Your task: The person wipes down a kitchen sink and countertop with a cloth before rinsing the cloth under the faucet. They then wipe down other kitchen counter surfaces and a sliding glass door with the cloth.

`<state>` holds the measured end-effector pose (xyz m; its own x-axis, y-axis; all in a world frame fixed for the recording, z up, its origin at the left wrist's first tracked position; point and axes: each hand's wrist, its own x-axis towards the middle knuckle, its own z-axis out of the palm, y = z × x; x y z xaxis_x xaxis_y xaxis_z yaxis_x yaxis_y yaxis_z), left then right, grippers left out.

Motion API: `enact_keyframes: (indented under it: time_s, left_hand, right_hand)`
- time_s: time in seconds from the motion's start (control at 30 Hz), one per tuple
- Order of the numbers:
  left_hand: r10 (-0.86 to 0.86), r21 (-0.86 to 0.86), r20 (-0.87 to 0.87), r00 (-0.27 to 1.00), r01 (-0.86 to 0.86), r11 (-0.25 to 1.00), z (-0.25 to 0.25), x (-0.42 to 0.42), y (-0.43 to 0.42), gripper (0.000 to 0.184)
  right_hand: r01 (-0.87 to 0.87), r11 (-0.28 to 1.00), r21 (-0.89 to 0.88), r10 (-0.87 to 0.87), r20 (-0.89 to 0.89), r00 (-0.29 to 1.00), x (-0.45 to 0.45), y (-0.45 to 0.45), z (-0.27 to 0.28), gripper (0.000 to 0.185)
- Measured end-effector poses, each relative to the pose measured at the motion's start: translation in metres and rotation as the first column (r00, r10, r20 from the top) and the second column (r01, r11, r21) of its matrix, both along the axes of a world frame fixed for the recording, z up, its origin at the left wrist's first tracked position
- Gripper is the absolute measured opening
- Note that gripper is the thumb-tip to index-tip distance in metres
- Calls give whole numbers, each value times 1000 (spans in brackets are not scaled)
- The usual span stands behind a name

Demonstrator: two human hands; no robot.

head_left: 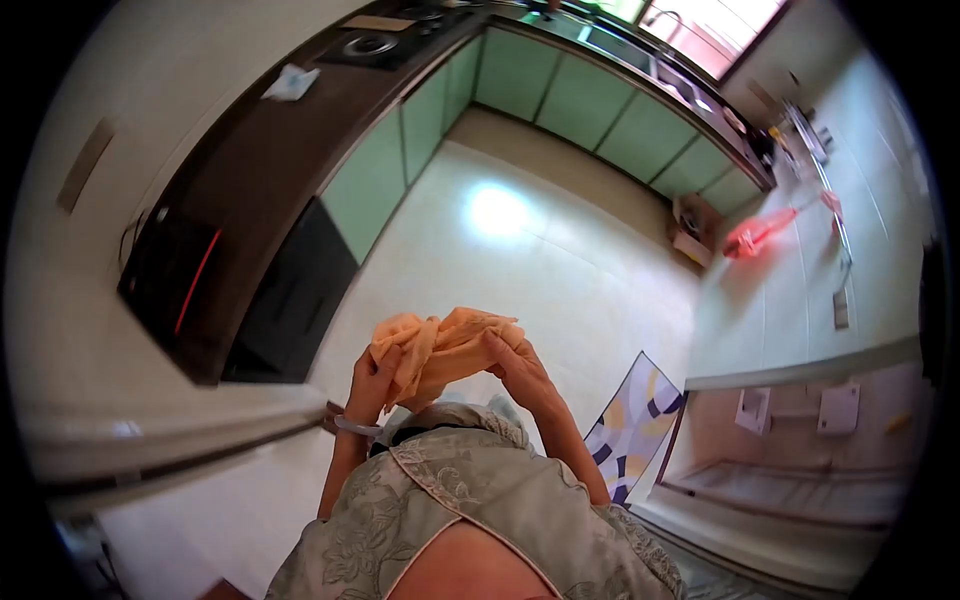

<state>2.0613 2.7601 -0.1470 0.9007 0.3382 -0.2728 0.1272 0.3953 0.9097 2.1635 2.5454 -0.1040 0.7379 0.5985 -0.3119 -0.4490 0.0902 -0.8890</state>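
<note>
A crumpled, peach-orange piece of thin, soft material (430,350) is held up in front of my body; I cannot tell whether it is cloth or a plastic bag. It is bunched and twisted near its middle. My left hand (375,378), with a pale bangle at the wrist, grips its left end. My right hand (518,370) pinches the right end between thumb and fingers. Part of the lower edge hangs down in front of my grey-green patterned top (470,500).
A dark counter (250,120) with a stove (370,45) and green cabinets (365,195) runs along the left. A sink (620,45) lies at the back under a window. A red bag (760,232) hangs on the right wall, above a cardboard box (692,230). A patterned mat (635,425) lies right.
</note>
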Motion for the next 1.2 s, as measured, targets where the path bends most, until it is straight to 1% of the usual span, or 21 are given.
enact_keyframes:
  time_s: [0.07,0.13,0.23,0.37,0.4,0.43,0.5,0.53,0.6,0.63,0.73,0.8,0.83,0.9,0.93,1.0,1.03,1.07,1.13,1.17,1.2]
  left_hand:
    - [-144,108,12,989,142,984,-5,19,9,37]
    - [-239,146,10,971,235,961,6,78,14,40]
    - [-395,226,22,918,380,897,11,147,24,43]
    - [-774,72,-113,623,782,619,27,216,12,46]
    - [-794,40,-62,604,797,603,21,226,0,45]
    - [-810,21,-1,587,810,587,16,240,-13,44]
    - [-880,74,-2,474,878,473,5,264,-36,41]
    - [-882,51,-13,471,881,470,-1,276,-49,41]
    - [-936,260,49,348,901,348,-10,304,-73,36]
    - [-939,247,37,342,907,340,-13,320,-83,36]
    - [-929,142,29,369,919,369,-28,352,-108,34]
    - [-887,306,88,454,835,458,-29,389,-119,35]
    - [-863,373,102,495,785,494,-30,407,-121,36]
    - [-853,663,-29,520,649,373,-37,442,-129,34]
    - [-878,426,-147,456,830,360,-10,465,-125,31]
    - [-799,329,20,601,751,573,-3,492,-132,30]
    - [-806,237,-11,592,784,574,11,506,-129,30]
    - [-797,249,-20,603,775,580,15,520,-131,30]
    - [-767,238,-58,639,755,611,22,545,-138,30]
    - [-727,221,29,686,705,674,20,554,-143,30]
    - [-697,125,23,717,689,713,19,560,-144,27]
  right_hand:
    - [67,997,-33,-68,-34,997,1,7,0,45]
    - [266,957,118,-252,-120,960,41,9,14,44]
    - [374,897,233,-360,-104,927,82,17,26,48]
    - [523,814,253,-510,-121,852,113,14,35,55]
    - [641,746,182,-614,-187,767,117,10,36,52]
    - [677,700,227,-643,-214,736,126,-3,23,50]
    - [723,646,245,-675,-260,691,138,-32,-5,48]
    - [737,620,270,-676,-293,676,145,-45,-17,45]
    - [759,584,289,-679,-339,652,167,-66,-27,43]
    - [779,551,299,-708,-326,626,181,-73,-26,41]
    - [802,512,306,-742,-313,593,212,-91,-30,35]
    - [843,472,259,-748,-388,538,250,-101,-31,32]
    - [821,518,240,-740,-356,571,270,-101,-27,32]
    - [765,601,230,-698,-315,643,304,-108,-23,34]
    - [737,649,190,-693,-252,675,328,-113,-23,37]
    - [640,746,184,-605,-213,767,363,-121,-17,39]
    - [587,798,132,-561,-191,806,378,-123,-15,42]
    - [576,804,147,-547,-196,814,397,-127,-15,42]
    - [460,887,43,-459,-41,888,439,-136,-13,48]
    - [436,900,22,-434,-54,899,458,-140,-20,51]
    - [423,906,28,-424,23,905,472,-139,-25,52]
